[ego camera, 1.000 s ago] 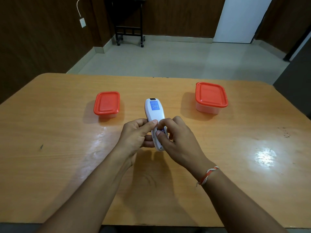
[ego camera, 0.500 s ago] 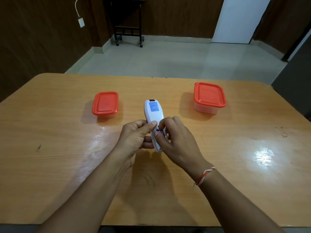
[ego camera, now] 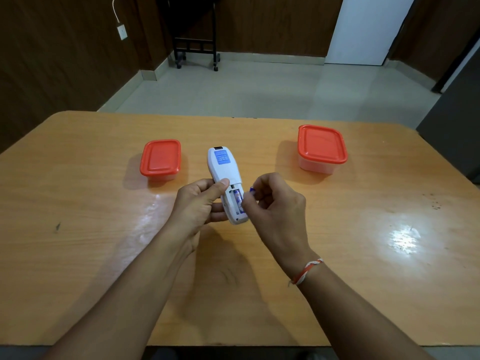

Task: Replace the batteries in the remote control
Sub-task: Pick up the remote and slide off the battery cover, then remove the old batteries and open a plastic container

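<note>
A white remote control point(ego camera: 222, 167) is held back side up above the wooden table point(ego camera: 78, 203), its blue label toward the far end. My left hand point(ego camera: 200, 203) grips its lower half from the left, thumb on the back. The battery compartment is uncovered and one blue and white battery point(ego camera: 237, 200) lies inside it. My right hand point(ego camera: 272, 203) is just right of the compartment, its fingertips pinched on a second small blue battery point(ego camera: 251, 190), mostly hidden by the fingers.
A small box with an orange lid point(ego camera: 161, 161) stands left of the remote. A larger box with an orange lid point(ego camera: 322, 148) stands at the back right. A black wheeled stand point(ego camera: 196, 45) is on the floor beyond the table.
My right hand has drawn back to the right from the compartment with a battery pinched in its fingers. The compartment and one battery in it now show. The left hand keeps its grip.
</note>
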